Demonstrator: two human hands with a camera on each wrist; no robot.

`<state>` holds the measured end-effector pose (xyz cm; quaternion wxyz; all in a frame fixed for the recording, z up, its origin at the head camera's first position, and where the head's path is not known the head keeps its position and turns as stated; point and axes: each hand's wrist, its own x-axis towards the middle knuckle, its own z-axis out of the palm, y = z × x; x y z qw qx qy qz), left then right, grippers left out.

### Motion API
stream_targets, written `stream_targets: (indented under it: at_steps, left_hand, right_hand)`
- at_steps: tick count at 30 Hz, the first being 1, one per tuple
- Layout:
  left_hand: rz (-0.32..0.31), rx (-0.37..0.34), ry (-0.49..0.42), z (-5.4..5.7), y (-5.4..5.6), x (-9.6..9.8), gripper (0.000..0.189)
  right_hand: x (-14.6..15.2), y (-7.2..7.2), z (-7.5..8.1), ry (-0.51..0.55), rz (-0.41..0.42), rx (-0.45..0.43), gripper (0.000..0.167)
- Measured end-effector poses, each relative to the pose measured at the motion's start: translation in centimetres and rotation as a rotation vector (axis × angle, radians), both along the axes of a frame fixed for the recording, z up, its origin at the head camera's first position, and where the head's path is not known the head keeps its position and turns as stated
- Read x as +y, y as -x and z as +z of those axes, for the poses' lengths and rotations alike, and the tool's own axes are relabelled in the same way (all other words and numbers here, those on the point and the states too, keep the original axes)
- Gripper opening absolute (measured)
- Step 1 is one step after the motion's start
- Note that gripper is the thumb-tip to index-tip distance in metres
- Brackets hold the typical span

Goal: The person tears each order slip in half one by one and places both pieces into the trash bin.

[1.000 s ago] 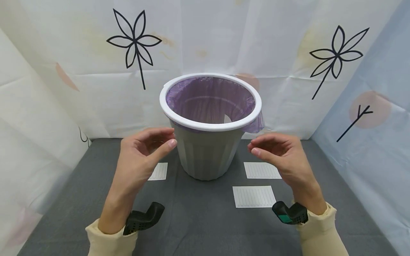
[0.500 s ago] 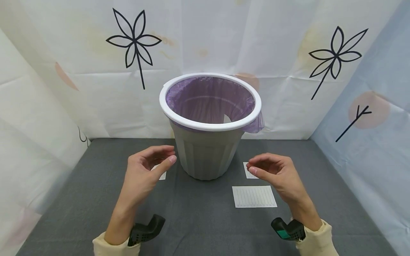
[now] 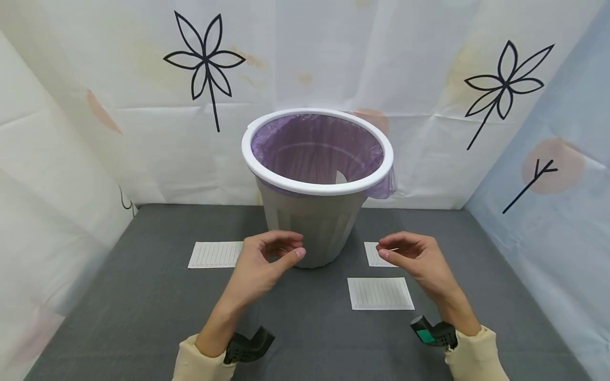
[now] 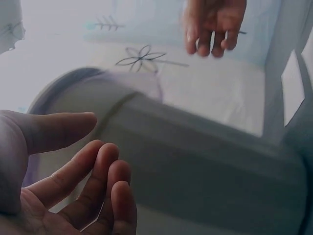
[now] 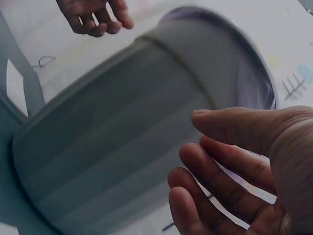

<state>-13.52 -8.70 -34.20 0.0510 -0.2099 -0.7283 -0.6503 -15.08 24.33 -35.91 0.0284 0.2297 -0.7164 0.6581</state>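
Note:
My left hand (image 3: 267, 264) hovers in front of the trash can (image 3: 310, 222), fingers loosely bent, thumb apart from the fingertips, holding nothing. To the right, my right hand (image 3: 419, 259) is in a similar loose pose, with nothing in it, and overlaps a lined white card (image 3: 378, 256) in the head view. The can is grey with a white rim and a purple liner (image 3: 314, 143) that hangs out at the right; a small white piece (image 3: 340, 178) shows inside. Both wrist views show a gap between thumb and fingers, with the can's ribbed side (image 4: 205, 166) beyond.
Another lined card (image 3: 380, 293) lies nearer the front, and one more card (image 3: 214, 255) lies left of the can, partly behind my left hand. A dark grey cloth (image 3: 119, 317) covers the table. Patterned curtains (image 3: 157, 148) close off the back and sides.
Both hands have come down from beside the can. My left hand has then moved right, in front of the can, uncovering most of the left card. The can and cards stay put.

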Motion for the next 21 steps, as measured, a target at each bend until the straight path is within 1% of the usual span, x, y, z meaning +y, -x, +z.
stream_targets:
  at_steps: [2,6,8,12,15,18,21]
  left_hand:
    - [-0.022,-0.008,0.009,-0.5,0.1,0.8,0.025]
    - [-0.066,-0.037,0.029,-1.9,0.3,2.6,0.024]
    - [-0.087,-0.068,0.034,-2.7,0.4,3.7,0.023]
    - [-0.131,-0.149,0.032,-4.5,0.6,5.6,0.024]
    - [-0.141,-0.181,0.037,-5.8,0.7,6.7,0.025]
    - [-0.136,-0.186,0.057,-7.0,0.9,7.5,0.028]
    - [-0.135,-0.196,0.091,-8.1,1.0,8.0,0.032]
  right_hand:
    - [0.7,0.4,-0.6,-0.047,-0.019,-0.016,0.017]
    - [2.1,1.2,-1.6,-0.158,-0.072,-0.048,0.019]
    - [2.7,1.4,-2.0,-0.204,-0.096,-0.061,0.019]
    - [3.6,1.6,-2.7,-0.252,-0.128,-0.1,0.022]
    - [3.9,1.6,-3.3,-0.289,-0.129,-0.13,0.025]
    - [4.2,1.2,-4.0,-0.308,-0.108,-0.165,0.027]
    - [4.7,0.7,-4.9,-0.331,-0.085,-0.181,0.03]
